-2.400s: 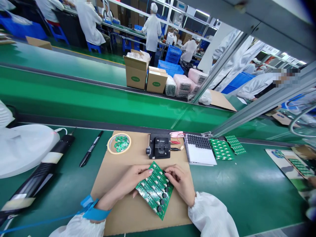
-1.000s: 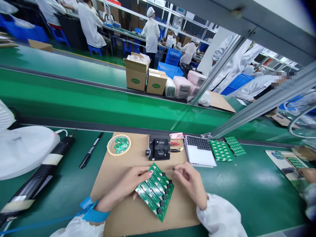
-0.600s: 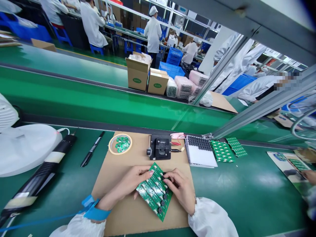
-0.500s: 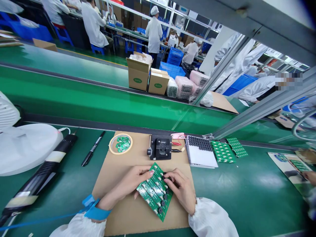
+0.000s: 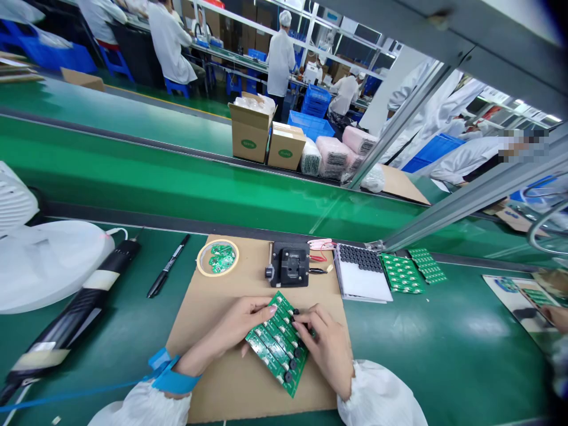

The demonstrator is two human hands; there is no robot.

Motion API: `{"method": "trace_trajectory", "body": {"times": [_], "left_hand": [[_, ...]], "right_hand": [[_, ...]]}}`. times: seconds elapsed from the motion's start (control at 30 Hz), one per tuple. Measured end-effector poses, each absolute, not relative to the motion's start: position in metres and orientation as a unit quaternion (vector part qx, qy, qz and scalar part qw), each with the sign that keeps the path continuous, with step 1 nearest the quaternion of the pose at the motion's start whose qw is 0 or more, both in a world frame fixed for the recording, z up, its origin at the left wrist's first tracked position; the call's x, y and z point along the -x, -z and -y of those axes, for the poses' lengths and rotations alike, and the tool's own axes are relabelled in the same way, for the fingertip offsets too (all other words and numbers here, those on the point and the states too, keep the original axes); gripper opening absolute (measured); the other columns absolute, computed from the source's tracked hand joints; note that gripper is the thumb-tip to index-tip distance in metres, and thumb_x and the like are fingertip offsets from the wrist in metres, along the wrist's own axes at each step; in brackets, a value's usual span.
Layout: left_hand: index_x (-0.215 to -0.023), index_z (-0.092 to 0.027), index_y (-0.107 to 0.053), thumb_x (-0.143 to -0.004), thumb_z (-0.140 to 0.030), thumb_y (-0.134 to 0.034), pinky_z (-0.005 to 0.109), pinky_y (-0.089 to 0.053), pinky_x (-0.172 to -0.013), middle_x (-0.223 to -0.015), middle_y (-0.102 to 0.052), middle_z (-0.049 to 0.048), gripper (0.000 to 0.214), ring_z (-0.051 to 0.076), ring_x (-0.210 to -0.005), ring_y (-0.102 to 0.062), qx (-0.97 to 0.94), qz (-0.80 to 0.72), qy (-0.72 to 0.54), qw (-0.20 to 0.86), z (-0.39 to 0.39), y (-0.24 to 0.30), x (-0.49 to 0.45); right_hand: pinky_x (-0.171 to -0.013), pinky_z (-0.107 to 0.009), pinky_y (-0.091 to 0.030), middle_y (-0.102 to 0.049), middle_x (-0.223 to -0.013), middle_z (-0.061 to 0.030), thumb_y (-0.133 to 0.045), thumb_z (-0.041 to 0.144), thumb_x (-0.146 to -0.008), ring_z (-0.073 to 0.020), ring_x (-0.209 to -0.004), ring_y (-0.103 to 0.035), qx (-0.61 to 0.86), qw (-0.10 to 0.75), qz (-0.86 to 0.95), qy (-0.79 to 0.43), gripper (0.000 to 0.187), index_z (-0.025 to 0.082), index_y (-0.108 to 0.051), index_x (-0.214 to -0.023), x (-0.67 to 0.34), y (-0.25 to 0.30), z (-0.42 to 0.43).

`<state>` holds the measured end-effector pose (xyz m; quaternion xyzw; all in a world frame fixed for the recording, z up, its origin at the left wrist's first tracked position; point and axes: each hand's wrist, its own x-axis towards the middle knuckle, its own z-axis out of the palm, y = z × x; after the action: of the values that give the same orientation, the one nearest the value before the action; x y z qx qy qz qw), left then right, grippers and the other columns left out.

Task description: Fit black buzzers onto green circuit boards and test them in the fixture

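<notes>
Over the near middle of the cardboard (image 5: 231,390), your left hand (image 5: 246,318) grips the green board (image 5: 271,341), thumb on top, fingers partly hidden beneath. Black discs (image 5: 288,376) line the board's right side. There, your right hand's (image 5: 327,338) thumb and forefinger sit close together; can't tell whether they pinch a disc. Black fixture (image 5: 290,266) beyond.

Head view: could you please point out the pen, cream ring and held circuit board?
Pen (image 5: 168,266), head view: middle of barrel.
Cream ring (image 5: 199,260), head view: left rim.
Held circuit board (image 5: 276,344), head view: middle of face.
</notes>
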<state>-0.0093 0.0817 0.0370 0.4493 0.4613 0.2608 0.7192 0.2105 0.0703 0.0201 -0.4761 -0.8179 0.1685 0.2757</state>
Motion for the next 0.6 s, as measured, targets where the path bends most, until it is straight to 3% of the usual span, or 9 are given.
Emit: {"method": "trace_trajectory", "body": {"times": [0.17,0.47,0.6], "left_hand": [[-0.099,-0.013,-0.068,-0.086,-0.057,-0.057,0.014,-0.035,-0.031,-0.064,-0.060,0.0010,0.047,0.009,-0.044,-0.049,-0.446,-0.463,-0.259,0.721,-0.082,-0.038,0.009],[-0.096,-0.014,-0.068,-0.084,-0.059,-0.058,0.014,-0.034,-0.031,-0.062,-0.059,0.0004,0.048,0.009,-0.043,-0.047,-0.439,-0.465,-0.260,0.723,-0.081,-0.041,0.009],[-0.100,-0.015,-0.069,-0.083,-0.061,-0.059,0.016,-0.035,-0.032,-0.061,-0.058,-0.0003,0.051,0.009,-0.043,-0.048,-0.437,-0.467,-0.260,0.724,-0.081,-0.040,0.009]], "right_hand": [[-0.054,-0.029,-0.045,-0.062,-0.075,-0.0034,-0.033,0.035,-0.103,-0.0177,-0.063,-0.062,0.487,0.231,0.841,-0.039,0.038,0.021,-0.064,-0.084,-0.202,-0.026,-0.063],[-0.055,-0.029,-0.046,-0.062,-0.073,-0.0036,-0.035,0.030,-0.103,-0.0180,-0.064,-0.063,0.500,0.251,0.828,-0.027,0.032,0.022,-0.062,-0.087,-0.194,-0.026,-0.058],[-0.056,-0.030,-0.049,-0.065,-0.079,-0.0058,-0.035,0.027,-0.102,-0.0196,-0.067,-0.064,0.491,0.250,0.834,-0.040,0.033,0.022,-0.067,-0.101,-0.195,-0.039,-0.053]]}}
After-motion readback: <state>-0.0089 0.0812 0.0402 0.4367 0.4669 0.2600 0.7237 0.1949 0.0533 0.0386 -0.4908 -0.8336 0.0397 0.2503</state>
